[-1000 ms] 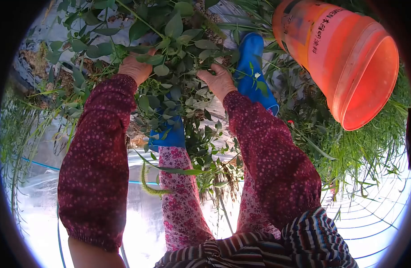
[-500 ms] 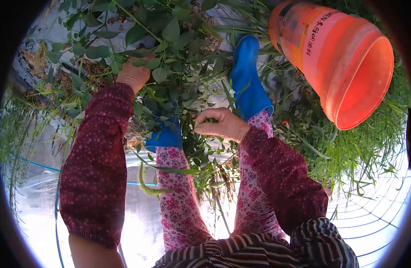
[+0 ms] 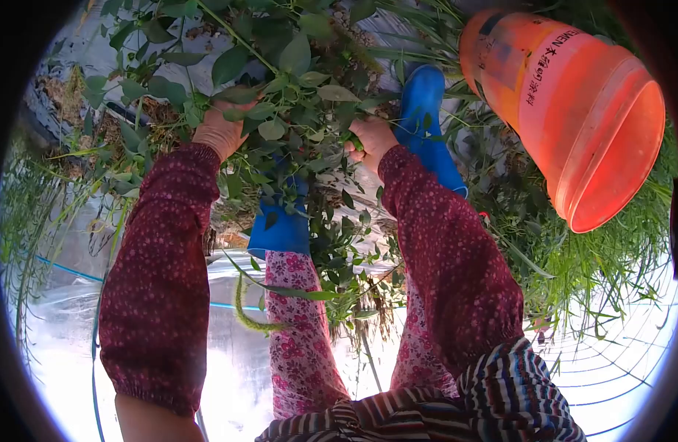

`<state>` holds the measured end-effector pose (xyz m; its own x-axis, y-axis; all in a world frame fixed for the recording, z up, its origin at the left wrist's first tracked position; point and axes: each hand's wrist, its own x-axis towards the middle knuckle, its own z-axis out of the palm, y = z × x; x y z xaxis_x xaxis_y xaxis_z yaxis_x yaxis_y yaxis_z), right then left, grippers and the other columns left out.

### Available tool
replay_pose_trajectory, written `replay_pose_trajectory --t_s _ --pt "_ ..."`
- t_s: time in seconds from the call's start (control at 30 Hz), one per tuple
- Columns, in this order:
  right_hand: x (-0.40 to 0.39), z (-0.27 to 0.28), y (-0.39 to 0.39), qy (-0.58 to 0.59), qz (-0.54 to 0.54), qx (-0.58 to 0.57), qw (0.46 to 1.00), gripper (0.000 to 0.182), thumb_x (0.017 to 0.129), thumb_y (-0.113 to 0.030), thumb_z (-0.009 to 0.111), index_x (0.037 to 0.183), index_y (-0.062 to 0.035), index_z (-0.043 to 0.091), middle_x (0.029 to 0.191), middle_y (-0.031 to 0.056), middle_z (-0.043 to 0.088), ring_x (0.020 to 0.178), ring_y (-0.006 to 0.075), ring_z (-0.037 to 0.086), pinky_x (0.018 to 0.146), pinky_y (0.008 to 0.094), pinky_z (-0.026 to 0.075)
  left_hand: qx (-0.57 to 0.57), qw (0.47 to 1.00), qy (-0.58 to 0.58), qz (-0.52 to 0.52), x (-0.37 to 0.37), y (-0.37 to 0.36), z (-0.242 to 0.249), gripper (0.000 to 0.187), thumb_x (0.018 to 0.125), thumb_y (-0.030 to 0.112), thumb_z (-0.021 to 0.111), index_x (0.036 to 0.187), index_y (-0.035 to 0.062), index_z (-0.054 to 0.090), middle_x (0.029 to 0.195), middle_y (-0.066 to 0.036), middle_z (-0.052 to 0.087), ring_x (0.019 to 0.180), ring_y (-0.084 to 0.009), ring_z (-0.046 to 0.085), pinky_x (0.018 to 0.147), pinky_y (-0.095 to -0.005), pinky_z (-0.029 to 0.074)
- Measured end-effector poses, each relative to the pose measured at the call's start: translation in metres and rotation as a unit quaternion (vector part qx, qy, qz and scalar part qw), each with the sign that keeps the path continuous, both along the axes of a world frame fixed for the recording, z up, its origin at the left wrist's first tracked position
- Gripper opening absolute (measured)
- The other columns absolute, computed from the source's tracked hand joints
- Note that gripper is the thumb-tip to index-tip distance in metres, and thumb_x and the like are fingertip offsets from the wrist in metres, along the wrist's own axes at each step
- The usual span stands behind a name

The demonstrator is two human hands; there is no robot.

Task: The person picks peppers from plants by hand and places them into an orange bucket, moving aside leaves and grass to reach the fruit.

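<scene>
My left hand [image 3: 222, 131] reaches into a leafy green plant [image 3: 294, 55]. Leaves cover most of its fingers, so what it holds, if anything, is hidden. Further right, my right hand [image 3: 374, 140] is at the edge of the same foliage, beside a blue boot [image 3: 426, 110]. Its fingers are curled closed around a small bright green thing [image 3: 356, 143], whose kind I cannot make out. Both forearms are in dark red patterned sleeves.
An orange-red plastic bucket [image 3: 574, 110] with printed lettering lies tilted at the upper right, its mouth facing me. Another blue boot [image 3: 280, 228] stands among the stems. Grass [image 3: 596, 258] grows at the right, and a thin blue line [image 3: 70, 270] crosses the pale sheeting at the left.
My right hand has moved forward from between my knees into the foliage. The left hand stays in the plant. The whole view has shifted slightly, with the bucket appearing lower and further right.
</scene>
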<state>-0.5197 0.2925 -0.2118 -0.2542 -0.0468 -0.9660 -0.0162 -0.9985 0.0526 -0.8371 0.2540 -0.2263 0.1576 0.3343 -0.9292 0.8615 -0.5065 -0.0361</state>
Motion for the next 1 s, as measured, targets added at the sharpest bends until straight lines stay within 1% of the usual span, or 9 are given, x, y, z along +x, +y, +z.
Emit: replay_pose_trajectory --t_s 0.17,0.23,0.3,0.37,0.43,0.5,0.57,0.73,1.0 --pt "0.051 -0.165 -0.097 -0.024 -0.232 0.016 0.972 0.012 0.087 -0.016 0.053 0.091 -0.0052 0.056 0.068 0.0074 0.053 0.051 0.0197 0.050 0.037 0.0322 0.031 -0.086 0.996 0.034 0.019 0.060 0.053 0.054 0.065 0.090 0.052 0.039 0.140 0.0121 0.027 0.138 -0.012 0.033 0.125 -0.0268 0.035 0.097 -0.0452 0.034" --pt "0.025 -0.143 -0.058 -0.048 0.062 0.170 0.982 0.013 0.087 -0.016 0.054 0.087 -0.0034 0.058 0.070 0.0092 0.056 0.056 0.0220 0.053 0.043 0.0363 0.036 -0.099 0.994 0.048 0.026 0.065 0.061 0.062 0.065 0.089 0.052 0.039 0.139 0.0131 0.027 0.137 -0.011 0.034 0.125 -0.0262 0.035 0.097 -0.0453 0.033" --pt "-0.013 -0.118 -0.025 -0.087 0.595 0.404 0.689 0.020 0.086 -0.016 0.054 0.078 0.0001 0.062 0.073 0.0129 0.062 0.064 0.0266 0.060 0.056 0.0445 0.045 -0.096 0.990 -0.002 0.106 0.064 0.054 0.062 0.060 0.089 0.048 0.044 0.137 0.0147 0.032 0.130 -0.010 0.043 0.117 -0.0256 0.043 0.094 -0.0461 0.035" --pt "-0.029 -0.126 -0.031 -0.044 0.664 0.292 0.687 0.017 0.087 -0.016 0.057 0.090 -0.0004 0.064 0.089 0.0110 0.065 0.082 0.0205 0.061 0.073 0.0335 0.050 -0.068 0.916 -0.113 0.379 0.061 0.030 0.052 0.057 0.088 0.044 0.048 0.136 0.0158 0.033 0.125 -0.009 0.047 0.111 -0.0258 0.047 0.092 -0.0444 0.037" --pt "-0.022 -0.126 -0.036 -0.022 0.390 0.148 0.909 0.019 0.085 -0.016 0.058 0.098 -0.0013 0.059 0.090 0.0102 0.064 0.081 0.0213 0.061 0.070 0.0358 0.051 -0.026 0.755 -0.217 0.618 0.056 0.021 0.045 0.056 0.087 0.040 0.052 0.134 0.0170 0.034 0.120 -0.008 0.051 0.105 -0.0261 0.051 0.090 -0.0428 0.038" --pt "-0.010 -0.120 -0.040 0.007 0.063 -0.018 0.998 0.027 0.084 -0.016 0.060 0.106 -0.0022 0.055 0.092 0.0094 0.063 0.079 0.0221 0.060 0.067 0.0381 0.051 0.041 0.967 -0.136 0.211 0.075 0.056 0.085 0.054 0.083 0.030 0.059 0.131 0.0174 0.039 0.109 -0.008 0.057 0.099 -0.0284 0.054 0.087 -0.0391 0.041" --pt "-0.001 -0.095 -0.036 0.022 -0.103 -0.102 0.989 0.031 0.083 -0.016 0.061 0.110 -0.0027 0.053 0.093 0.0089 0.062 0.079 0.0225 0.060 0.065 0.0392 0.051 0.092 0.949 -0.181 0.242 0.074 0.043 0.081 0.041 0.077 0.018 0.058 0.117 0.0148 0.050 0.100 -0.010 0.059 0.092 -0.0303 0.056 0.080 -0.0400 0.044" --pt "0.004 0.026 0.013 -0.048 0.000 0.025 0.999 0.027 0.082 -0.013 0.060 0.108 -0.0082 0.052 0.079 0.0006 0.056 0.066 0.0140 0.054 0.048 0.0329 0.045 0.106 0.847 -0.277 0.440 0.089 0.013 0.076 0.031 0.068 0.009 0.060 0.099 0.0096 0.060 0.091 -0.011 0.059 0.090 -0.0313 0.056 0.076 -0.0402 0.046" --pt "0.039 0.082 -0.003 0.011 -0.083 0.122 0.989 0.012 0.082 -0.008 0.064 0.091 -0.0115 0.059 0.087 0.0014 0.063 0.064 0.0113 0.059 0.041 0.0263 0.044 0.157 0.870 -0.261 0.388 0.182 0.011 0.133 0.045 0.070 0.011 0.059 0.116 0.0127 0.054 0.113 -0.018 0.052 0.104 -0.0327 0.049 0.084 -0.0444 0.039"
